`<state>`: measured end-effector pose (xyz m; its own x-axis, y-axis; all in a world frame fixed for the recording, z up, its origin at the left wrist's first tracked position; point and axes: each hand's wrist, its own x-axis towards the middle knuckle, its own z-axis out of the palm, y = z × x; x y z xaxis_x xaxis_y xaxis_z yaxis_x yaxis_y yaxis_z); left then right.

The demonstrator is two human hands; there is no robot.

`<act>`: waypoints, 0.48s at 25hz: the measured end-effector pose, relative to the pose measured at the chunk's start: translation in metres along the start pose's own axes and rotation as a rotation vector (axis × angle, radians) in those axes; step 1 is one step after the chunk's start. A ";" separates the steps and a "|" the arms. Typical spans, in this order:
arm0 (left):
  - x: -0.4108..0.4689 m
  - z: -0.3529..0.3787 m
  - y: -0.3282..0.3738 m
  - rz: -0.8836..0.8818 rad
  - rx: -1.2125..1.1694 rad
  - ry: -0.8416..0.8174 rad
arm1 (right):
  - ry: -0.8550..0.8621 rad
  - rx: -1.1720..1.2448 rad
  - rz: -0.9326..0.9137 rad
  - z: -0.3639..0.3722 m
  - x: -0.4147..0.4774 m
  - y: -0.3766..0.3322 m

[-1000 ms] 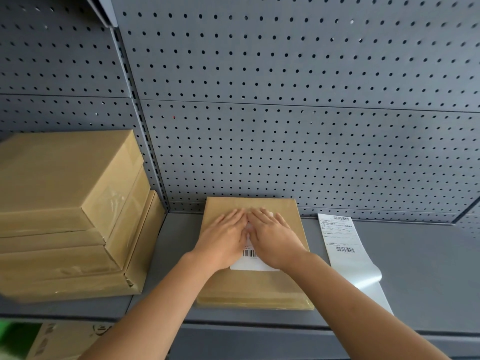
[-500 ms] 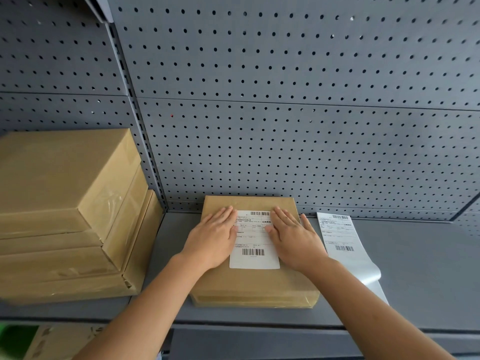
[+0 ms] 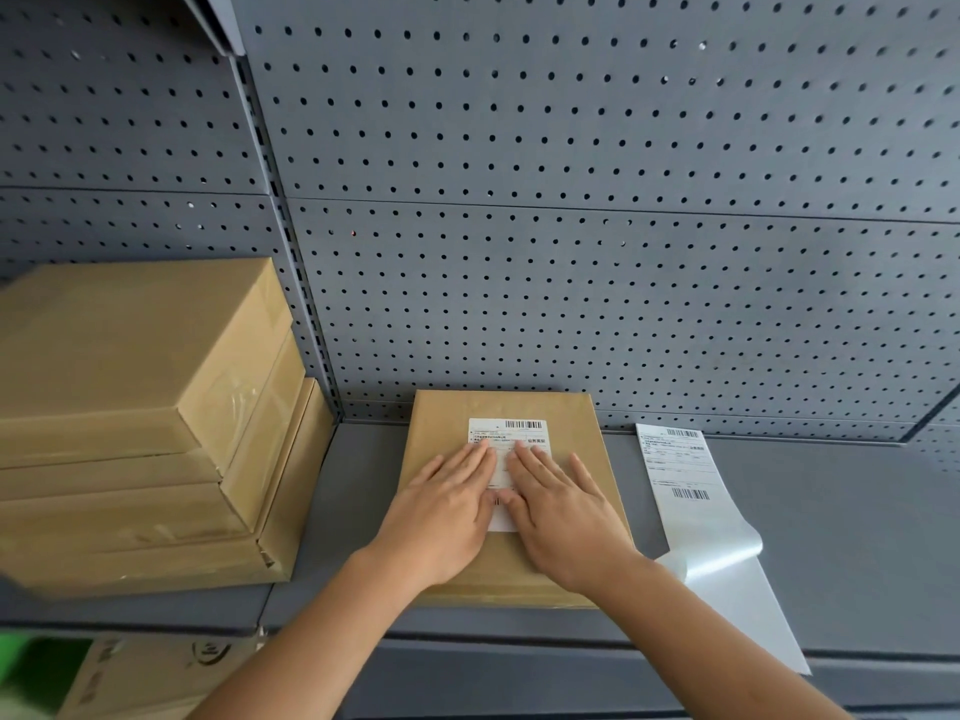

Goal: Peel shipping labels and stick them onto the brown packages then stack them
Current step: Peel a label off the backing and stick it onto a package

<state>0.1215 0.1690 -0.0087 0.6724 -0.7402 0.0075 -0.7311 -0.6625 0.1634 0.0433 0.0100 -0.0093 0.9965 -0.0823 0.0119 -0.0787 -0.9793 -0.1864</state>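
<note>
left fingers (image 3: 467,462): flat, extended, close together, pressed on the left half of the label; gripping nothing
right fingers (image 3: 535,462): flat, slightly fanned, pressed on the right half of the label; gripping nothing
left hand (image 3: 441,511): palm down on the package top, thumb side nearly touching the right hand's
right hand (image 3: 563,517): palm down, mirror of the left, heel near the package's front-right edge
shipping label (image 3: 506,433): white, stuck on the package's top face, roughly centred; long axis runs front to back, barcode end at the far side toward the pegboard; middle and lower part mostly hidden under the hands
brown package (image 3: 519,407): flat on the shelf, far edge against the pegboard, front edge near the shelf lip; sits squarely, sides running front to back
label strip (image 3: 680,470): just right of the package, not touching it; long axis front to back, one printed label at the far end, bare glossy liner curling at the near end, overhanging the shelf edge
package stack (image 3: 130,407): left of the package, apart from it; several brown packages piled, slightly offset
shelf (image 3: 857,537): grey metal
pegboard (image 3: 571,252): grey, perforated, behind everything
</note>
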 end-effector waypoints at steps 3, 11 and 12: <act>-0.005 -0.002 -0.003 -0.043 -0.011 -0.012 | -0.005 -0.031 0.058 -0.004 -0.010 0.014; -0.027 -0.012 0.006 -0.050 -0.081 0.001 | 0.059 0.037 0.018 -0.009 -0.036 0.006; -0.033 -0.011 0.015 -0.002 -0.088 0.008 | 0.065 0.054 -0.033 -0.008 -0.042 -0.004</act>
<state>0.0897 0.1851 0.0045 0.6747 -0.7380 0.0147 -0.7171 -0.6506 0.2499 0.0013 0.0159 -0.0009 0.9945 -0.0641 0.0826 -0.0428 -0.9703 -0.2379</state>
